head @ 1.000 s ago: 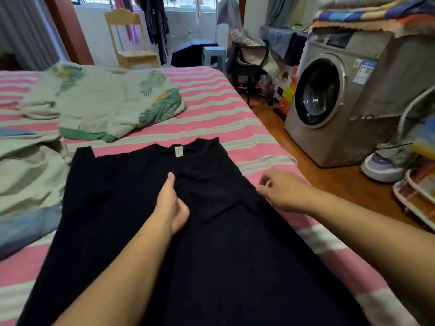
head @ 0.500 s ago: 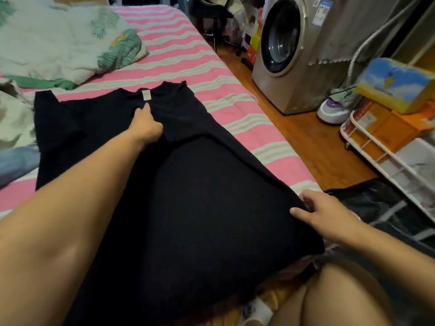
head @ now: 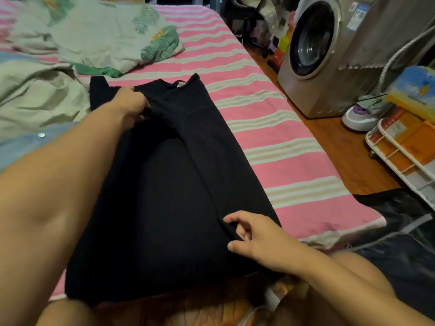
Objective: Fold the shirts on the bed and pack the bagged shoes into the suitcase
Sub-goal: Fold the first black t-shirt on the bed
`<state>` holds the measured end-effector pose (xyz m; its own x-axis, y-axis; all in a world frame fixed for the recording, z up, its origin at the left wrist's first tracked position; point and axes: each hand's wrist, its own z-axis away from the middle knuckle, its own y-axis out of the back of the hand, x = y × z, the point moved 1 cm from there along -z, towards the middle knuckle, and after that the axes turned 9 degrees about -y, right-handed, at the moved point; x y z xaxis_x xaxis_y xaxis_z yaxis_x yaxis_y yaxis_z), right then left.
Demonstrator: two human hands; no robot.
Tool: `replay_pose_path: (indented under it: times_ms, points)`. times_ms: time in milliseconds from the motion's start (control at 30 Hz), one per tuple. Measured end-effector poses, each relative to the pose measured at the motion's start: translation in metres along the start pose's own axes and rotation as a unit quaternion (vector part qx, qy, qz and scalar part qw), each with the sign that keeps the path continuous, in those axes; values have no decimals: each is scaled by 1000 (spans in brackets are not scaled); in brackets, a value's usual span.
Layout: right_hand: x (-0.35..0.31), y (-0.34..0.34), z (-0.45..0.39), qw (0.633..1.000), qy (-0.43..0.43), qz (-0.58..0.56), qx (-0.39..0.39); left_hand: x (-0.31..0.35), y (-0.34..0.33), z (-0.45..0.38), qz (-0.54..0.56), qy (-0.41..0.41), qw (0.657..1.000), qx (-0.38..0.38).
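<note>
1. The right hand (head: 256,241), at lower centre-right of the frame, pinches the near end of a folded-over edge of the black knit shirt (head: 164,196) between thumb and fingers.
2. The left hand (head: 131,107), at upper centre-left, is closed on the same fold's far end, just beside the collar.
3. The shirt's long axis runs from the collar at upper centre down to the hem at the bottom edge of the frame; the fold line between the two hands lies roughly along that axis.
4. The right panel is already laid inward; the left side lies under the left forearm, so I judge that hand is nearer to fold it over.
5. The shirt lies on the pink-and-beige striped bed (head: 270,128). To the right there is bare striped sheet up to the bed's edge; to the left, a crumpled pale green leaf-print cover (head: 98,41) lies close against the shirt's shoulder, leaving little room.
</note>
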<state>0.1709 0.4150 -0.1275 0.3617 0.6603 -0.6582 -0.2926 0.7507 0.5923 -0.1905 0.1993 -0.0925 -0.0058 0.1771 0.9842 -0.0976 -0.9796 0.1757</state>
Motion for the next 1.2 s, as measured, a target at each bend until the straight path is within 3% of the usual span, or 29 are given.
replay_pose_path:
  times_ms: [267, 433, 500, 567, 600, 667, 733, 867, 967, 1033, 1133, 1200]
  points:
    - [-49, -11, 5, 993, 47, -111, -10, 61, 16, -24, 12, -80, 997, 7]
    - [-48, -47, -2, 985, 21, -94, -144, 13, 24, -8, 30, 12, 999, 23]
    - [-31, -36, -4, 995, 62, -61, -42, -20, 27, 18, -96, 33, 993, 58]
    - [-5, -10, -5, 986, 67, 26, 153, -51, 24, 61, -177, 58, 979, 82]
    - [9, 6, -6, 970, 39, 54, 233, -64, 22, 86, -147, 73, 983, 80]
    - [34, 32, -11, 951, -57, 64, 296, -76, 14, 146, -62, 113, 990, 52]
    - [47, 42, -18, 949, -136, 52, 281, -83, 5, 203, -67, 157, 985, -8]
    - [43, 20, -19, 960, -176, -126, 178, -78, -27, 303, -61, 191, 977, -74]
    - [37, 1, -9, 971, -167, -109, 133, -91, -45, 337, -211, 164, 959, -93]
    - [36, -7, 0, 975, -151, -137, 94, -95, -51, 352, -242, 119, 962, -49]
    - [45, -15, 8, 974, -138, -124, 130, -92, -53, 367, -135, 91, 984, 73]
    - [50, -21, 10, 975, -143, -93, 144, -88, -55, 374, -129, 79, 984, 90]
